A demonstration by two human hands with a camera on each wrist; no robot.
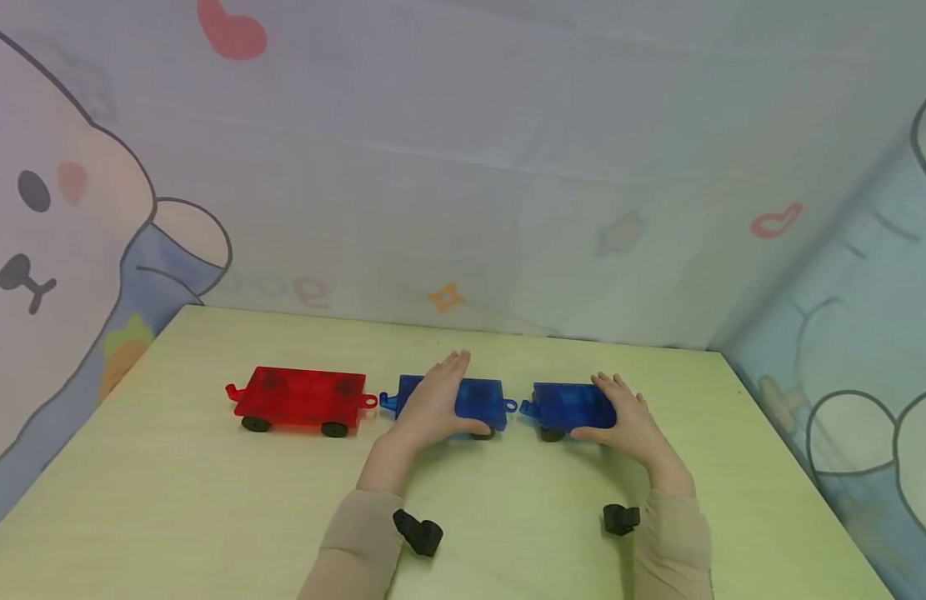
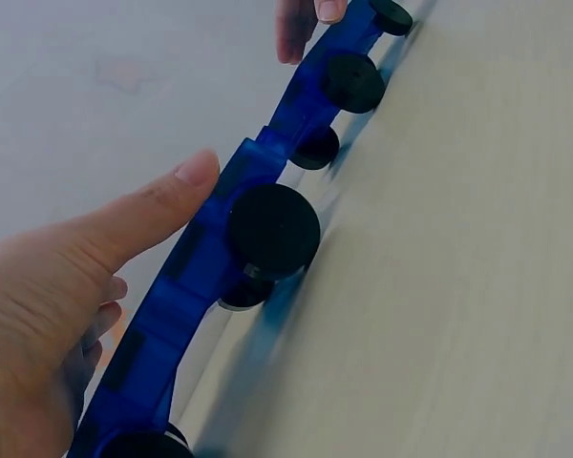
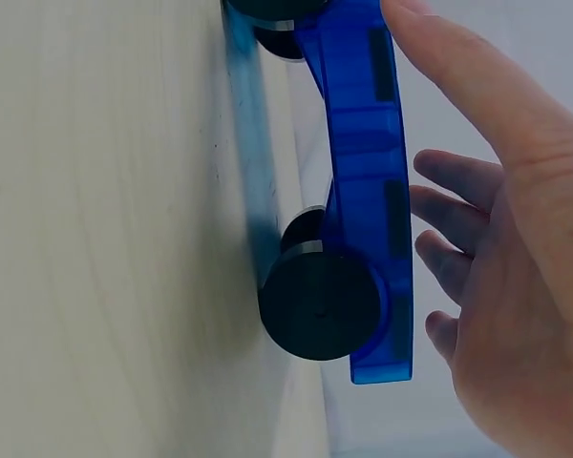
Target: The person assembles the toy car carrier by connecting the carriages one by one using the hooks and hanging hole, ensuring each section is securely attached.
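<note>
On the pale table (image 1: 207, 500) three wheeled cars stand in a row; the red car (image 1: 301, 398) sits far left, untouched; the left hand (image 1: 432, 404) lies flat, fingers together, on the middle blue car (image 1: 478, 400); just right, the right hand (image 1: 628, 421) cups the right blue car (image 1: 571, 407), fingers loosely spread.
</note>
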